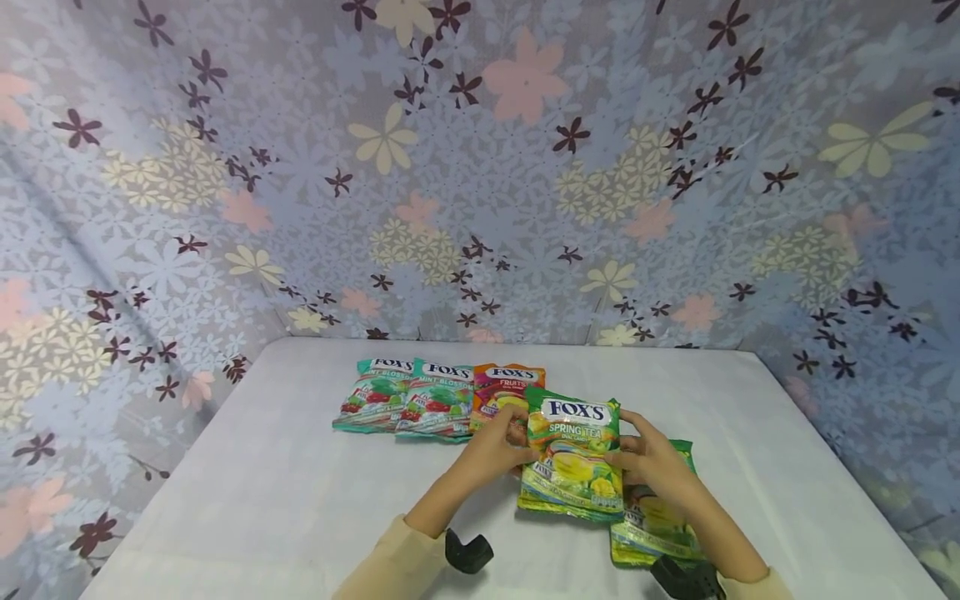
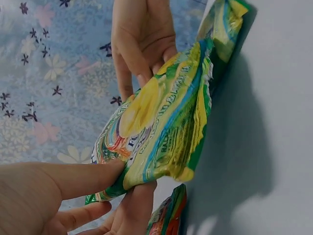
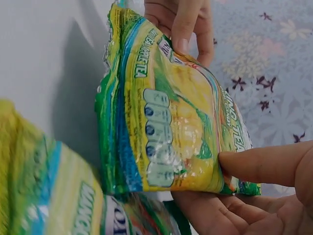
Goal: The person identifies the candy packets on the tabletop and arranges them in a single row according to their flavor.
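Observation:
A green and yellow Fox's Spring Tea candy bag [image 1: 573, 458] is held up off the table, its printed front facing the head camera. My left hand [image 1: 491, 446] pinches its left edge, thumb in front and fingers behind. On the opposite edge my right hand [image 1: 656, 467] pinches it the same way. Both wrist views show the bag [image 2: 151, 122] tilted between the two hands, with thumbs pressing its front. A second green and yellow candy bag [image 1: 652, 533] lies under the right hand, partly covered by it and the held bag.
Two teal Mint Blossom candy bags [image 1: 438, 408] lie overlapping at the back left of the white table [image 1: 300, 500]. Beside them an orange Fruits candy bag [image 1: 506, 387] is partly hidden by the left hand. A floral cloth [image 1: 480, 183] hangs behind the table.

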The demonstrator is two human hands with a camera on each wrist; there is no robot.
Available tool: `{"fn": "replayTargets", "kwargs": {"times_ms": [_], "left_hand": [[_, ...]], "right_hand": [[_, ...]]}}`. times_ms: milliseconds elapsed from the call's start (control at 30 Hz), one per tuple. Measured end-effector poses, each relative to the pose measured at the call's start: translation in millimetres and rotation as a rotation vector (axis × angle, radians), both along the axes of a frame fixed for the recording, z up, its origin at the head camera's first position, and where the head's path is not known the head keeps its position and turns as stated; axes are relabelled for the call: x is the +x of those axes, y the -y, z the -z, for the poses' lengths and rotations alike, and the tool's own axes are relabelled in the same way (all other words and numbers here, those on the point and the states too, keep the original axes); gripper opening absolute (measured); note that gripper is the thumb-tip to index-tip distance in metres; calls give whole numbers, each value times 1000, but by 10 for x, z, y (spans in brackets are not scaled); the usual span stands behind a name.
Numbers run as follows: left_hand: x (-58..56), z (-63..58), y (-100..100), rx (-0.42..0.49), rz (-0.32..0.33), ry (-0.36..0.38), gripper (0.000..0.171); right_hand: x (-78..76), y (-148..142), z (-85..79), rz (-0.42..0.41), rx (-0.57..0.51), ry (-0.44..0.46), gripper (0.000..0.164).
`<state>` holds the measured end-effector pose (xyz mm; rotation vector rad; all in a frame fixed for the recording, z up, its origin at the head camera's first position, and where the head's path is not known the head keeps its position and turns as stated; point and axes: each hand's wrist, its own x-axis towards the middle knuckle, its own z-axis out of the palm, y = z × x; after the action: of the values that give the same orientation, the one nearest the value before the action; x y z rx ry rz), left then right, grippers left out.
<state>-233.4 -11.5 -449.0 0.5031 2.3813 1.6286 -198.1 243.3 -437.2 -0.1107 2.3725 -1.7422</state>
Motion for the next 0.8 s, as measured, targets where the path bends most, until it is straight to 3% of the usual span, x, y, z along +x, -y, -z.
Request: {"fn": "replayTargets", "kwargs": {"times_ms": [167,333,600,800], "left_hand": [[-169,35,-113,-14,-12,-22,50],[-340,27,-220,-61,-35,-37,52],[-560,20,-328,-160,-55,-32,57],[-675,-15,-378,-264,-82,-79,53]], "right_hand": [[-135,-89,29,4,47,-40,79],[-298,-132,34,15,159,-64,69],[-633,-159,21,38,252,-16,71],[-836,-174,48,42,258,33,69]]}}
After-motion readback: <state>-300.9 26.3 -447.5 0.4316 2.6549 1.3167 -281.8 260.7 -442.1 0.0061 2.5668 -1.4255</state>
